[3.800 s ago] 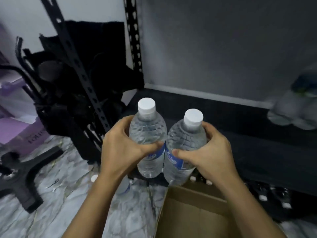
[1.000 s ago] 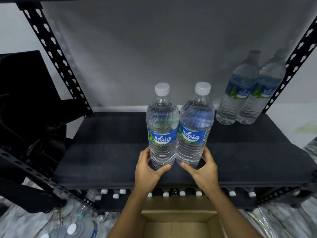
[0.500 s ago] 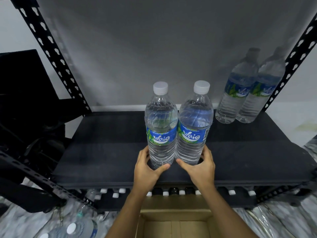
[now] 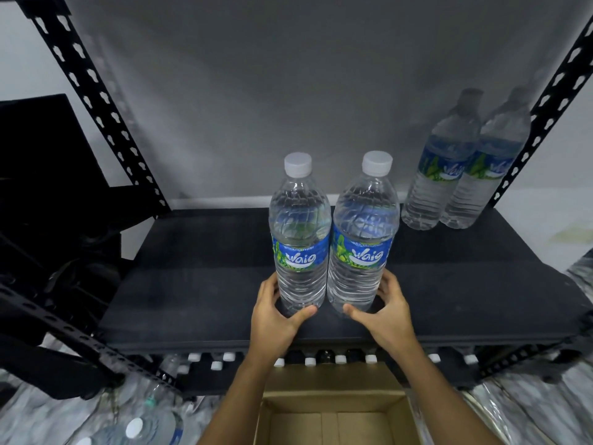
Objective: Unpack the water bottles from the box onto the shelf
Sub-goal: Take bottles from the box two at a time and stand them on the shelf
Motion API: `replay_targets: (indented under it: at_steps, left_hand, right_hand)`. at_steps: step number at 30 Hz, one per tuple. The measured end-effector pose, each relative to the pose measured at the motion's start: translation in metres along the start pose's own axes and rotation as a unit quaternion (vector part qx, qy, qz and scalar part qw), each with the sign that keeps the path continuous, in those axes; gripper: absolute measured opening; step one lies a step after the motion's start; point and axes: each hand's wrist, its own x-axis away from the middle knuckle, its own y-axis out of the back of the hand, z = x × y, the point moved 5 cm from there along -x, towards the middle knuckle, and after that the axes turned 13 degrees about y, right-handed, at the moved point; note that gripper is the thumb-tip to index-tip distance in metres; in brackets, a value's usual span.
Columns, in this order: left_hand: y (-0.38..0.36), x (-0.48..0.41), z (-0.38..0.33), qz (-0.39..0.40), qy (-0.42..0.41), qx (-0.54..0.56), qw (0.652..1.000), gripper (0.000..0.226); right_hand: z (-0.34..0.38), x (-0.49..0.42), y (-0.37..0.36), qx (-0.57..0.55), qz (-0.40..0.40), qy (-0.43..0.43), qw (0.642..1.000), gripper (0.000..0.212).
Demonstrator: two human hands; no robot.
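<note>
Two clear water bottles with white caps and blue labels stand upright side by side on the black shelf (image 4: 192,284), near its front middle. My left hand (image 4: 276,319) grips the base of the left bottle (image 4: 300,239), with the thumb across its front. The base of the right bottle (image 4: 361,239) is gripped the same way by my right hand (image 4: 385,313). Below my forearms, the open cardboard box (image 4: 333,419) shows a bare bottom.
Two more bottles (image 4: 442,168) stand at the shelf's back right, beside the perforated right upright (image 4: 552,101). A left upright (image 4: 96,101) slants up. White bottle caps (image 4: 309,361) line the lower shelf. Loose bottles (image 4: 134,427) lie on the floor at left.
Since 3.8 s ago both bottles went from above the box up onto the shelf. Over the last second they stay standing there, my hands still at their bases.
</note>
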Motion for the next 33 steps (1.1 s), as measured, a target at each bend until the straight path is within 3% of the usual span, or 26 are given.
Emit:
replay_targets:
  at_steps: [8, 16, 33]
  left_hand:
    - [-0.001, 0.000, 0.001, 0.000, 0.001, -0.001, 1.000, 0.087]
    - [0.000, 0.000, 0.000, 0.002, -0.006, 0.000, 1.000, 0.086]
    - [0.000, -0.007, 0.001, 0.016, 0.010, 0.009, 1.000, 0.081]
  right_hand:
    - [0.001, -0.001, 0.002, -0.009, 0.024, 0.002, 1.000, 0.088]
    - [0.006, -0.001, -0.007, 0.044, -0.020, 0.002, 0.999, 0.107]
    - [0.003, 0.002, -0.005, 0.041, -0.029, -0.011, 0.999, 0.101]
